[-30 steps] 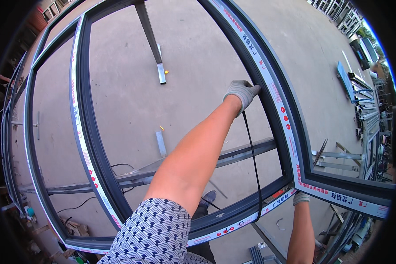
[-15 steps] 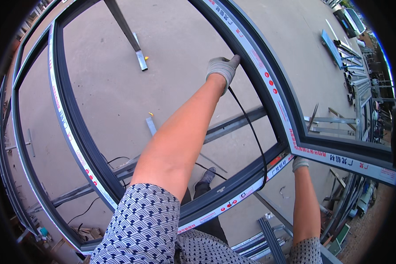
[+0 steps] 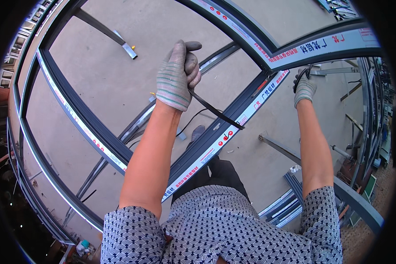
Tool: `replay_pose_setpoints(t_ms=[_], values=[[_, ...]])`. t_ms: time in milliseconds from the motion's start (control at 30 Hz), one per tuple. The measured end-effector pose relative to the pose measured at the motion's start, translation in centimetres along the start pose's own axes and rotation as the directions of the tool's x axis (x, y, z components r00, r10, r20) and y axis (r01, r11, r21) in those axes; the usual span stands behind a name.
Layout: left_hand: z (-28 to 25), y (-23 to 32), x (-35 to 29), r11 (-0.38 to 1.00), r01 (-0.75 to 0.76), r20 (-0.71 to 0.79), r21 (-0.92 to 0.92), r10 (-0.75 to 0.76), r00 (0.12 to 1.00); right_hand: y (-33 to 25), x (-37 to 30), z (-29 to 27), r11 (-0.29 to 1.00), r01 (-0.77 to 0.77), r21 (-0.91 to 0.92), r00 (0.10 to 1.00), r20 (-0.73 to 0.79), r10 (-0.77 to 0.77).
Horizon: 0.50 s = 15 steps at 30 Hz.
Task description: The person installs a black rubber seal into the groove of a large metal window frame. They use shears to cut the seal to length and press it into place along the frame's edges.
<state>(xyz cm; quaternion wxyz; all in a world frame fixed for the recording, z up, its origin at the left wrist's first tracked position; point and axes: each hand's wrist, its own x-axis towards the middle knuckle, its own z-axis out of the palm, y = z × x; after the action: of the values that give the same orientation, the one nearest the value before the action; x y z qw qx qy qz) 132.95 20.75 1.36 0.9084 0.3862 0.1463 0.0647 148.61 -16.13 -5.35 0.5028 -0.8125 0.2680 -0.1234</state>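
A black rubber strip (image 3: 215, 112) runs from my left hand (image 3: 179, 77) down to the near rail of a dark aluminium window frame (image 3: 198, 169). My left hand, in a striped grey glove, is closed on the strip above the frame's opening. Beyond the frame's corner, on the right, my gloved right hand (image 3: 305, 88) is closed on a dark loop of what looks like the same strip (image 3: 300, 77). Its fingertips are partly hidden. White protective film with red and dark print covers the frame's rails. A thinner black length curves below the opening.
Metal supports (image 3: 290, 154) stand under the frame. A short silver tube end (image 3: 130, 51) shows on the concrete floor through the opening. Several bundled profiles (image 3: 279, 209) lie near my right side. More metal stock (image 3: 369, 127) is stacked along the right edge.
My left hand has drawn back from the far rail toward me and left, pulling the strip along. My right hand has come out from beneath the frame's corner. The view has shifted.
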Motion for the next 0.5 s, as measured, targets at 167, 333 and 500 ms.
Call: replay_pose_setpoints(t_ms=[167,333,500], values=[[4.1,-0.2,-6.8,0.989,-0.002,0.130,-0.149,0.022,0.991,-0.5,-10.2,-8.5,0.982,0.061,0.181,0.989,0.120,-0.083],[8.6,-2.6,-11.2,0.946,0.058,0.220,-0.320,0.015,0.975,-1.3,-24.5,-11.8,0.916,-0.079,0.394,0.846,0.512,-0.147],[12.5,-3.9,-13.8,0.916,0.083,0.247,-0.393,0.018,0.969,-3.5,-32.0,-14.3,0.902,-0.200,0.382,0.663,0.731,-0.162]])
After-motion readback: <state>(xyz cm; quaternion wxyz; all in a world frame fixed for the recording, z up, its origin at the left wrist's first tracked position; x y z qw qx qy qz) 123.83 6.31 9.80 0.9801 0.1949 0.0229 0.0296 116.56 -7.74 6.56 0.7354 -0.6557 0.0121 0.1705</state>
